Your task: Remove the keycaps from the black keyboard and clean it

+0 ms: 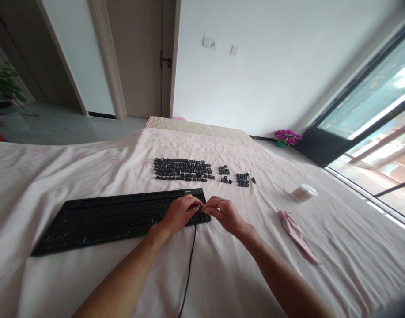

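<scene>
My left grip (180,212) and right grip (224,212) pinch together at the right end of the keyboard (123,218) on the bed (222,274); whether they clamp anything, I cannot tell. Keycaps (182,170) lie beyond, so stripping looks nearly complete.

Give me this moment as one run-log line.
left hand: on keyboard right end | right hand: fingertips at same end, grip unclear | removed keycaps: rows beyond keyboard | pink cloth: right
</scene>
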Demonstrator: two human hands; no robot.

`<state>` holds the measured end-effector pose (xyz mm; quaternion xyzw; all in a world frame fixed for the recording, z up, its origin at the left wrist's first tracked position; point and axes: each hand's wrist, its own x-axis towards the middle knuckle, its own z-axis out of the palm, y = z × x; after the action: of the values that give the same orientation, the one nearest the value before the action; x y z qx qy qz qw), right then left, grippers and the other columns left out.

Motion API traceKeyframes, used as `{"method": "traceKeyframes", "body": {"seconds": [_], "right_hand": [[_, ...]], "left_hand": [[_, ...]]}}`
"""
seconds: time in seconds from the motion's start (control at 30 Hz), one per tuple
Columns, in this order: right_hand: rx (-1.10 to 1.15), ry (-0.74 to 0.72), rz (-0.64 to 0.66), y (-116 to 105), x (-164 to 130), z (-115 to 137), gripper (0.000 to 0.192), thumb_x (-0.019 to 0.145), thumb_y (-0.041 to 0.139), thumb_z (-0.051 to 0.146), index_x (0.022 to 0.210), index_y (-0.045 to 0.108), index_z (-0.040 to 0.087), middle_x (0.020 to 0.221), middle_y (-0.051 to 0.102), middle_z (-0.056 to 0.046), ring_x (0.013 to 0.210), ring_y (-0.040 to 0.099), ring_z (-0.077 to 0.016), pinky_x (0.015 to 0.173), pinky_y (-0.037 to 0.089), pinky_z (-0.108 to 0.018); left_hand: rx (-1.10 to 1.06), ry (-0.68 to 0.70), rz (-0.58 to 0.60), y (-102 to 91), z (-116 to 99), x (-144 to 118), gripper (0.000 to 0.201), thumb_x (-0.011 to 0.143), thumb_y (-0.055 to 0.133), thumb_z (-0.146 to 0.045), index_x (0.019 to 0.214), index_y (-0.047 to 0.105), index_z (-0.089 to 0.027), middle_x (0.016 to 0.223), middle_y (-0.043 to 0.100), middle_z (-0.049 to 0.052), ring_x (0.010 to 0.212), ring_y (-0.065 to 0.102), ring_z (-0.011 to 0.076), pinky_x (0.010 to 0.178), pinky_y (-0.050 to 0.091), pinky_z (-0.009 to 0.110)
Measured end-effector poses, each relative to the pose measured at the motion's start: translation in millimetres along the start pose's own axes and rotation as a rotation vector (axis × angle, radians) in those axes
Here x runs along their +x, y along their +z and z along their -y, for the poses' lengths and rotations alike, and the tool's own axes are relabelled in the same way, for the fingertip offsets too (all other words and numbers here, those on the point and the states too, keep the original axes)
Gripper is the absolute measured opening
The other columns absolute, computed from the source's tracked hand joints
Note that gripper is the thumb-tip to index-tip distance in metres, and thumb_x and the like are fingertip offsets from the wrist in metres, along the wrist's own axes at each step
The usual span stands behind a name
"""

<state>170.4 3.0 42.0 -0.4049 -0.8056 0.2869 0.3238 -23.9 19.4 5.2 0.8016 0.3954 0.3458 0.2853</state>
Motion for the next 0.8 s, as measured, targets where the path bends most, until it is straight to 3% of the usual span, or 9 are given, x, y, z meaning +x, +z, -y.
{"method": "traceKeyframes", "body": {"seconds": [0.2, 0.43, 0.6, 0.8], "right_hand": [[-0.153, 0.095, -0.033, -7, -2, 1, 0.010, 0.088, 0.060, 0.024, 0.087, 0.070, 0.024, 0.085, 0.070, 0.000, 0.082, 0.062, -0.0166, 0.079, 0.045, -0.028], [0.029, 0.084, -0.050, 5, -2, -3, 0.029, 0.096, 0.045, 0.032, 0.078, 0.063, 0.018, 0.075, 0.062, -0.001, 0.068, 0.057, -0.0129, 0.066, 0.044, -0.024], [0.068, -0.011, -0.089, 13, -7, -14, 0.032, 0.097, 0.040, 0.037, 0.078, 0.058, 0.019, 0.074, 0.059, -0.002, 0.069, 0.056, -0.0139, 0.068, 0.045, -0.027], [0.066, -0.075, -0.164, 19, -7, -14, 0.030, 0.097, 0.038, 0.035, 0.076, 0.055, 0.021, 0.073, 0.057, -0.002, 0.068, 0.055, -0.0147, 0.067, 0.046, -0.028]], "left_hand": [[0.092, 0.028, 0.044, 1.7, 0, 2, 0.018, 0.081, 0.062, -0.017, 0.097, 0.067, -0.024, 0.092, 0.066, -0.001, 0.086, 0.060, 0.0156, 0.076, 0.041, 0.025], [0.217, 0.118, 0.121, 9.7, -2, 14, 0.008, 0.080, 0.069, -0.030, 0.083, 0.067, -0.024, 0.080, 0.063, -0.003, 0.079, 0.058, 0.0156, 0.072, 0.035, 0.027], [0.261, 0.125, 0.098, 17.7, -1, 19, 0.020, 0.085, 0.061, -0.041, 0.079, 0.067, -0.023, 0.080, 0.064, -0.001, 0.080, 0.058, 0.0168, 0.072, 0.033, 0.029], [0.259, 0.210, 0.067, 22.3, -1, 19, 0.026, 0.093, 0.050, -0.037, 0.081, 0.067, -0.022, 0.082, 0.064, 0.001, 0.079, 0.057, 0.0168, 0.075, 0.035, 0.031]]}}
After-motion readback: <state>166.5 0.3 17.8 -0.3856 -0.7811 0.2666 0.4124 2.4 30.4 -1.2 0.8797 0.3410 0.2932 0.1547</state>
